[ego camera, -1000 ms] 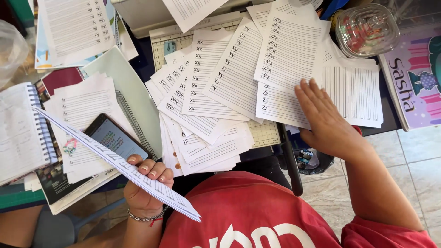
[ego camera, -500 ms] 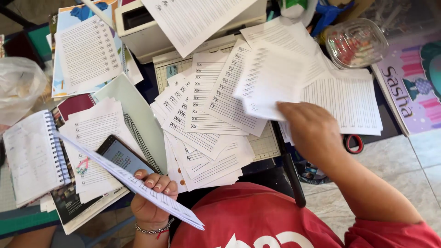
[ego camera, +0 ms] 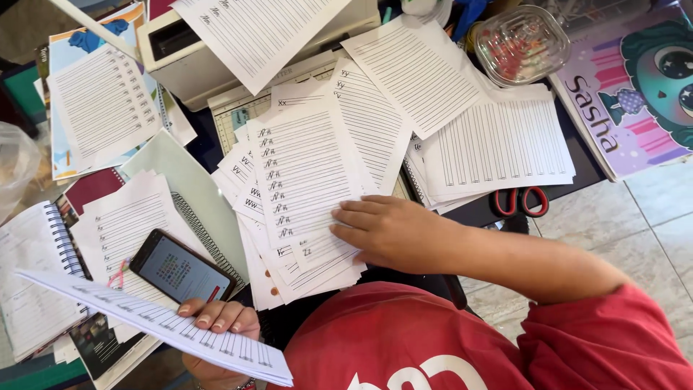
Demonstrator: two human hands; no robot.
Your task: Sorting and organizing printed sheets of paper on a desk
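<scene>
Your right hand (ego camera: pixel 390 232) lies flat on the fanned pile of lined white handwriting sheets (ego camera: pixel 303 180) at the worktop's middle. Your left hand (ego camera: pixel 216 321) grips a thin stack of lined pages (ego camera: pixel 151 318), near a black smartphone (ego camera: pixel 180 269).

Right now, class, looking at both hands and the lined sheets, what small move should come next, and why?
Probably slide the top sheet off the fanned pile: the right hand lies flat on its lower edge, while the left hand holds a gathered stack of sheets ready to receive it.
</scene>
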